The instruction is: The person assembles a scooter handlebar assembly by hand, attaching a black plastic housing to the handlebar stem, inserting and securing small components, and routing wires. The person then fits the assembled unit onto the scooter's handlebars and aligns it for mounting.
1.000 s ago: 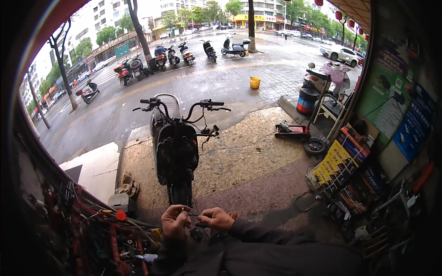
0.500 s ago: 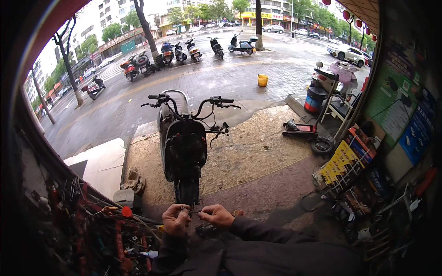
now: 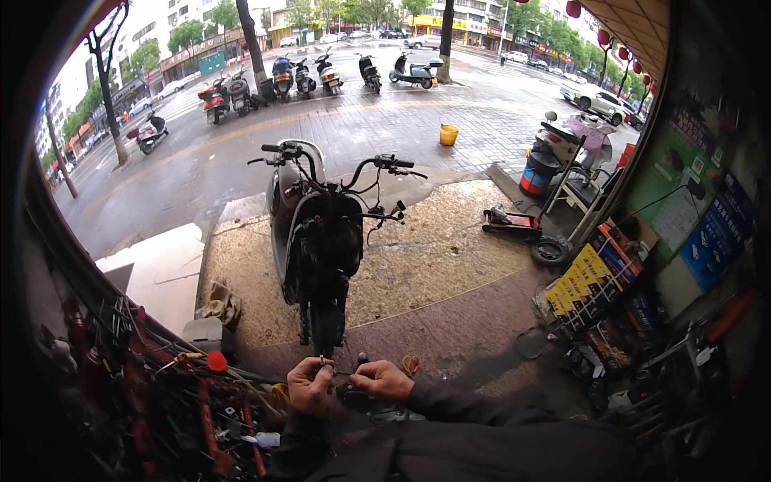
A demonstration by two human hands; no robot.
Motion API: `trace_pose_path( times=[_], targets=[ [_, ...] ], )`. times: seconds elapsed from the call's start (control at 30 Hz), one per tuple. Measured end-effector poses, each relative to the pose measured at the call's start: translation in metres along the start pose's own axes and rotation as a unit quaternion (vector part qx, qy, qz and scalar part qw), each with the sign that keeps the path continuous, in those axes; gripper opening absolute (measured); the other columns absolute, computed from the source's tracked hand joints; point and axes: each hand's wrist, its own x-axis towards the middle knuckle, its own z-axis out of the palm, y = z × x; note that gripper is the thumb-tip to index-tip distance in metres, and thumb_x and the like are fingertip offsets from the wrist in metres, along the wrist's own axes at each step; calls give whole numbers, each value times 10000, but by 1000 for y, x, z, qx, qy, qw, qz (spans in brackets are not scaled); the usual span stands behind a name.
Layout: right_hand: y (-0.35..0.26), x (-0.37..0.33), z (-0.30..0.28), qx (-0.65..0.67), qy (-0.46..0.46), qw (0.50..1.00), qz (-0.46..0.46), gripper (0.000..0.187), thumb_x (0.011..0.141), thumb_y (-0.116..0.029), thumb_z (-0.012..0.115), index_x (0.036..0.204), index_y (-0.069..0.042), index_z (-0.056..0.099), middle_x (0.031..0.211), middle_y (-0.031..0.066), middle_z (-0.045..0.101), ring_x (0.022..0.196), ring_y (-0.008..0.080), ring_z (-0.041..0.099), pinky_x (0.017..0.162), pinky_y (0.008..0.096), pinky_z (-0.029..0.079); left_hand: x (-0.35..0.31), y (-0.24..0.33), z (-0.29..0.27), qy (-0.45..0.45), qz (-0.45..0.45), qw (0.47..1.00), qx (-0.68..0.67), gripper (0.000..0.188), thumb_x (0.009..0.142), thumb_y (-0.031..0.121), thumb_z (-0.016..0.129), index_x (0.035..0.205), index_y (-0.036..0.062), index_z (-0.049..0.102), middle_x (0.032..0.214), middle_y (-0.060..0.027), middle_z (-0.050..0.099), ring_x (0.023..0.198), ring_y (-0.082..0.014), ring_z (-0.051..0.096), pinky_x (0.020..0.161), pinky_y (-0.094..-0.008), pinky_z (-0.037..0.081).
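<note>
Close together at the lower middle are my left hand and my right hand, both in a pinch. A small pale, metal-looking piece sticks up between the left thumb and fingertips. From my right fingertips a thin dark strand reaches toward the left hand; whether it is a wire or a thin rod is too small to tell. Just beyond my hands stands a scooter, its front wheel toward me, its dark front uncovered and loose cables hanging from the handlebar.
At the left lies a heap of tools and parts with a red round cap. A floor jack, a small wheel and yellow boxes stand at the right. Outside are a yellow bucket and several parked scooters.
The whole view has shifted slightly, so the surroundings sit further left. My hands stay close together in the same pinch, and the small pale piece shows more clearly above the left fingertips.
</note>
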Motion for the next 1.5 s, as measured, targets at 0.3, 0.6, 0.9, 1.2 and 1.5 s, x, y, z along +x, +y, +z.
trace_pose_path(
  times=[0.3,0.6,0.9,1.2,1.5],
  targets=[
    [-6,14,29,-56,-23,998,-34,248,950,-220,627,845,3,645,692,-55,547,685,24,451,588,241,397,-12,16,-26,32,-3,999,-16,88,886,86,612,859,14,654,689,-14,606,552,-73,548,501,-204,404],
    [-6,21,39,-46,-7,999,-9,239,950,-211,627,842,2,643,688,-59,536,682,28,457,588,236,400,-1,19,-37,10,9,1000,5,89,886,94,618,860,20,659,691,-15,609,555,-72,545,495,-213,402],
    [-11,2,27,18,-22,999,-41,222,958,-214,614,851,-23,652,712,-66,543,690,30,462,606,226,398,-8,23,-15,-3,62,998,12,47,870,24,617,863,12,662,682,17,599,571,-25,491,517,-185,369],
    [-2,-5,14,11,-38,993,-112,189,951,-189,627,1059,-34,611,850,-33,592,780,41,492,676,233,431,-4,30,12,-59,121,989,66,63,889,37,617,851,5,656,666,11,577,547,-34,474,493,-205,368],
    [-26,-17,-30,-127,69,955,-260,142,907,-166,655,970,-41,677,954,97,610,888,249,614,771,331,493,5,58,74,-91,197,966,142,78,853,15,641,786,-25,648,761,-51,579,669,-104,555,597,-244,438]
  ],
)
